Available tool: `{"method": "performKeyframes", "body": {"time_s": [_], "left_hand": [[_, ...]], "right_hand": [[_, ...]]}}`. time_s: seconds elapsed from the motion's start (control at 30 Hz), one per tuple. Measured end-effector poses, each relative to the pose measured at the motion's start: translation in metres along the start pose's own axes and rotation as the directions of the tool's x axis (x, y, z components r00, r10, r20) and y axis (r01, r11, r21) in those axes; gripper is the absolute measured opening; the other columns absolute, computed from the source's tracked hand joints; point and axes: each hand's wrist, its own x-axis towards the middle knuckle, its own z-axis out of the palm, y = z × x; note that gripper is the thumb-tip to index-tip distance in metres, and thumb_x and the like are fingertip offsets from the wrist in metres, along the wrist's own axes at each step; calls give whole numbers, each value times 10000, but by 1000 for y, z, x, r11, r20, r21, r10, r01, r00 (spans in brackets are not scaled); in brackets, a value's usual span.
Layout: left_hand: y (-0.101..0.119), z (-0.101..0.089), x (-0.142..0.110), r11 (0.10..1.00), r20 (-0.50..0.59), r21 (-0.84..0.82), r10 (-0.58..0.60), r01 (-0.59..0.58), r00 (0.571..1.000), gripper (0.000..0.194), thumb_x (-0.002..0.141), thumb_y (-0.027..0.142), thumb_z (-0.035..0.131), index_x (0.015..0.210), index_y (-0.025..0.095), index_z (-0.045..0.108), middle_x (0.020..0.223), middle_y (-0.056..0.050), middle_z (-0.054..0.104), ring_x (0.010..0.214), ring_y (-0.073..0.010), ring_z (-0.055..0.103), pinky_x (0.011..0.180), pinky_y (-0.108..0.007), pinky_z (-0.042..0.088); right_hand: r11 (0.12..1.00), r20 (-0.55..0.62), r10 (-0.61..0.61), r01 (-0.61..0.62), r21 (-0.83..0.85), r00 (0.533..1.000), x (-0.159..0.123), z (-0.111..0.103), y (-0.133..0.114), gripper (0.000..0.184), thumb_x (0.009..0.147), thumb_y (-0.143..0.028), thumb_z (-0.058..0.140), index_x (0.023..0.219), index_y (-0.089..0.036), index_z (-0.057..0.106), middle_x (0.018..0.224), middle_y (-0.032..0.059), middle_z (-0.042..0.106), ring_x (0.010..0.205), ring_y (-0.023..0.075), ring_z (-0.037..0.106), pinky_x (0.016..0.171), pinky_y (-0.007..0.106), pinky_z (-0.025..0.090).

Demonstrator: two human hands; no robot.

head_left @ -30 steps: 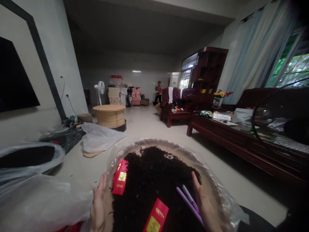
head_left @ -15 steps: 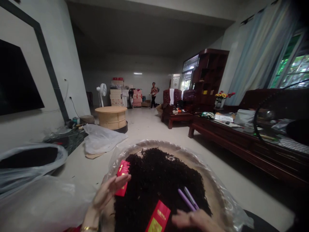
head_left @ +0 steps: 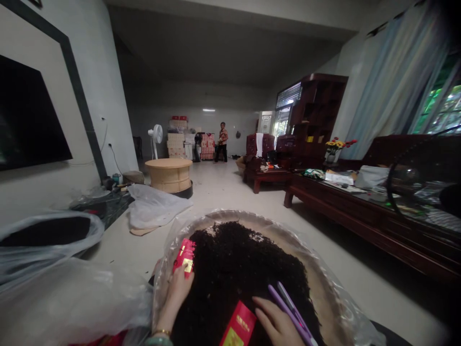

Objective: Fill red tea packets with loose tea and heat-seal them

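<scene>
My left hand point(head_left: 179, 290) has its fingers and thumb on the lower end of a red packet point(head_left: 186, 251) with gold print, at the left edge of a heap of dark, loose dried leaves point(head_left: 241, 264). Palm down over the near part of the heap is my right hand point(head_left: 275, 319), its fingers stretched out and slightly apart. It lies between a second red packet point(head_left: 240, 324) and a purple two-armed tool like a hair straightener point(head_left: 290, 305). Contact between the right hand and either one is unclear. A round shallow basket point(head_left: 327, 283), lined with clear plastic, holds the leaves.
To my left, a plastic-lined container point(head_left: 95, 228) holds more dark material, near a bulging clear bag point(head_left: 82, 302). A round wooden table point(head_left: 168, 166) and white fan point(head_left: 155, 137) stand ahead. A person point(head_left: 222, 142) is far back. At right are a long dark wooden table point(head_left: 345, 211) and black fan point(head_left: 392, 192).
My left hand has come down onto the far packet and closed on its lower end. My right hand has settled beside the purple tool. The distant person has shifted left.
</scene>
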Motion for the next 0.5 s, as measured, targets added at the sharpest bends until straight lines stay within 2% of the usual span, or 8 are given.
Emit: {"method": "performKeyframes", "body": {"time_s": [0.07,0.17,0.23,0.27,0.33,0.37,0.5], "left_hand": [[-10,14,-11,997,26,79,-6,4,1000,418,703,175,566,1096,60,653,1149,-204,664,1115,-313,594,1002,-415,405],[-12,29,-30,986,26,166,-15,10,1000,397,710,158,571,1091,90,662,1251,-206,602,1215,-339,514,1020,-457,380],[-7,34,-44,982,22,185,42,-45,999,363,767,183,530,1101,126,661,1267,-173,596,1226,-313,506,1032,-445,376],[-2,36,-51,979,34,172,107,-112,994,346,799,201,501,1098,139,664,1237,-157,616,1196,-289,534,1031,-424,385],[9,36,-67,963,104,64,256,-263,961,321,841,250,468,1069,162,676,1114,-125,673,1079,-247,606,992,-383,433],[16,35,-76,955,143,0,293,-296,945,304,838,271,480,1040,176,687,1074,-112,686,1037,-241,620,961,-378,459],[39,33,-105,948,209,-154,307,-279,928,365,744,277,603,1091,203,685,1142,-110,667,1083,-263,583,974,-396,445]], "right_hand": [[983,-78,-77,62,-174,994,9,18,12,437,824,-401,590,1213,-207,637,1231,95,644,1140,311,560,983,405,451],[925,-57,-141,111,-363,988,15,45,31,585,654,-289,740,1226,-239,630,1118,106,688,994,333,617,840,398,528],[899,-76,-173,126,-420,982,14,56,41,577,627,-224,736,1197,-262,648,1025,95,704,909,315,636,763,377,551],[894,-93,-190,134,-428,977,13,59,43,545,639,-200,714,1177,-267,659,987,90,706,878,303,641,742,369,555],[903,-128,-222,154,-400,967,12,61,44,480,683,-161,653,1150,-272,673,936,80,709,839,280,649,735,360,560],[917,-144,-232,167,-362,962,11,60,42,456,710,-152,622,1147,-272,674,926,76,713,835,271,654,744,355,561],[980,-201,-200,194,-47,959,12,47,17,333,826,-214,542,1126,-243,685,992,73,724,913,240,674,807,315,561]]}}
